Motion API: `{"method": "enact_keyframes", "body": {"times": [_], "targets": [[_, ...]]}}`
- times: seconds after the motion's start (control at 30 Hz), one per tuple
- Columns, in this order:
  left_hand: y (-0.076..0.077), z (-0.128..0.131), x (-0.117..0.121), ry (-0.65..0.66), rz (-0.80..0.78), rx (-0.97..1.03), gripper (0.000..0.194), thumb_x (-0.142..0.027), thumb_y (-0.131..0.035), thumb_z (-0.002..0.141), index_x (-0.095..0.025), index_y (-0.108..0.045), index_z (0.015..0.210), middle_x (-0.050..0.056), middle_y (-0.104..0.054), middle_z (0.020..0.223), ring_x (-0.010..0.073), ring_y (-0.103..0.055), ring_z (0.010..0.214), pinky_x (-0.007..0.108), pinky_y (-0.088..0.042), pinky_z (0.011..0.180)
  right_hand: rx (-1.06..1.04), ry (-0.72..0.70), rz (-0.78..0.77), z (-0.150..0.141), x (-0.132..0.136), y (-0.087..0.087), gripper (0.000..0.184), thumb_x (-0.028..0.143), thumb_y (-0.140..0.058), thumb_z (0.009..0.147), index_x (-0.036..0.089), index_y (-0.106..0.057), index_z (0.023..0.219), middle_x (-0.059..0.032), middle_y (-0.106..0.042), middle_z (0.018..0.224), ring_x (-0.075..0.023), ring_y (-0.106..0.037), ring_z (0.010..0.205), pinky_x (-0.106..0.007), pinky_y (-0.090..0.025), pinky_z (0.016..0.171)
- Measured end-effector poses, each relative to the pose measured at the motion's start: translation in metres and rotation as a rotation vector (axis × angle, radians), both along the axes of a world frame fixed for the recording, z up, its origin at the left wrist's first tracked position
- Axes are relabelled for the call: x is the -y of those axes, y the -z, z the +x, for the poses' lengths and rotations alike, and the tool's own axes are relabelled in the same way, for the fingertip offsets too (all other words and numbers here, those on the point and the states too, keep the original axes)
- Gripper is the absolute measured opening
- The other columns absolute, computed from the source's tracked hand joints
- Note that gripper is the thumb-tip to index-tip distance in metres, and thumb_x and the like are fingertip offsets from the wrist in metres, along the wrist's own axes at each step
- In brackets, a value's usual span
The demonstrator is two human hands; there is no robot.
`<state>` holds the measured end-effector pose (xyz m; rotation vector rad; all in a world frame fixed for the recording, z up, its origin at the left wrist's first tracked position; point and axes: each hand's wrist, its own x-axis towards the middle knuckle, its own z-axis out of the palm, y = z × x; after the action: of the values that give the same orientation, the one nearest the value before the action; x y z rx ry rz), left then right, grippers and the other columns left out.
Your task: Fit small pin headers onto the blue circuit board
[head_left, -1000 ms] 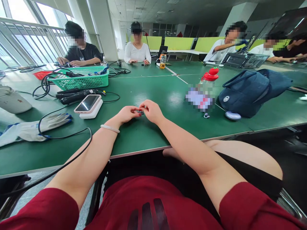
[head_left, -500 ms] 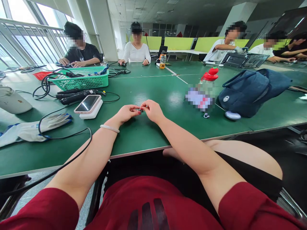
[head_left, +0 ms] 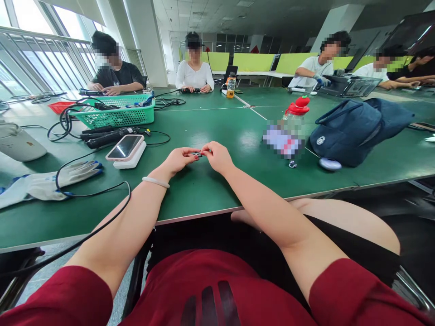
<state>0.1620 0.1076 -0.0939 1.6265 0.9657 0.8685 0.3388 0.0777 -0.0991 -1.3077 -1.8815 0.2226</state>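
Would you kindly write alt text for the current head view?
Left hand and right hand hold a small object, too tiny to identify, at a green table; a phone and basket sit to the left, a blue bag to the right.

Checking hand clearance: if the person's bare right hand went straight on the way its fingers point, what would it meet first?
Likely the small dark-and-silver object at the bare right hand, then the bare left hand; exact depth is hard to judge.
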Motion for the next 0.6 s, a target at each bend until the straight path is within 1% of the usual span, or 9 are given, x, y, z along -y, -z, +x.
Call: {"method": "enact_keyframes", "body": {"times": [0.13,0.3,0.4,0.47,0.6], "targets": [[-0.0007,0.0004,0.0008,0.01,0.001,-0.006,0.052,-0.035,-0.081,0.06,-0.013,-0.07,0.106,0.009,-0.072,0.088,0.0196,-0.064,0.085,0.031,-0.045,0.074,0.018,-0.004,0.01,-0.0003,-0.0007,0.0008,0.014,0.016,-0.052,0.089,0.019,-0.064,0.083,-0.0013,-0.063,0.088,-0.0142,-0.056,0.086,-0.025,-0.041,0.079],[-0.0008,0.0001,0.0008,-0.017,0.014,-0.047,0.051,-0.037,-0.08,0.061,-0.015,-0.07,0.106,0.009,-0.072,0.085,0.0207,-0.064,0.085,0.029,-0.042,0.067,0.033,-0.005,0.008,-0.0003,-0.0008,0.0008,0.014,0.017,-0.052,0.089,0.019,-0.065,0.084,-0.002,-0.064,0.089,-0.0146,-0.057,0.085,-0.025,-0.042,0.078],[-0.0012,-0.0005,0.001,-0.043,0.026,-0.054,0.05,-0.037,-0.079,0.061,-0.015,-0.071,0.105,0.009,-0.072,0.084,0.0193,-0.062,0.08,0.028,-0.04,0.063,0.031,0.013,-0.01,-0.0001,0.0001,-0.0006,0.018,0.018,-0.049,0.092,0.019,-0.067,0.09,-0.003,-0.064,0.092,-0.0154,-0.058,0.089,-0.026,-0.042,0.079],[-0.0021,-0.0006,0.0015,-0.078,0.028,-0.068,0.049,-0.036,-0.078,0.062,-0.015,-0.071,0.106,0.008,-0.071,0.082,0.017,-0.06,0.074,0.028,-0.039,0.061,0.036,0.035,-0.026,0.0003,0.0005,-0.001,0.019,0.02,-0.049,0.093,0.02,-0.067,0.097,-0.0034,-0.064,0.093,-0.0153,-0.058,0.087,-0.026,-0.042,0.079],[-0.0041,0.0,0.0026,-0.127,0.021,-0.06,0.048,-0.034,-0.076,0.065,-0.013,-0.07,0.108,0.008,-0.07,0.082,0.0139,-0.054,0.069,0.028,-0.039,0.062,0.051,0.045,-0.045,0.0009,-0.0002,0.0009,0.021,0.027,-0.058,0.089,0.017,-0.066,0.106,-0.0029,-0.064,0.09,-0.0139,-0.056,0.078,-0.026,-0.041,0.078]]}}
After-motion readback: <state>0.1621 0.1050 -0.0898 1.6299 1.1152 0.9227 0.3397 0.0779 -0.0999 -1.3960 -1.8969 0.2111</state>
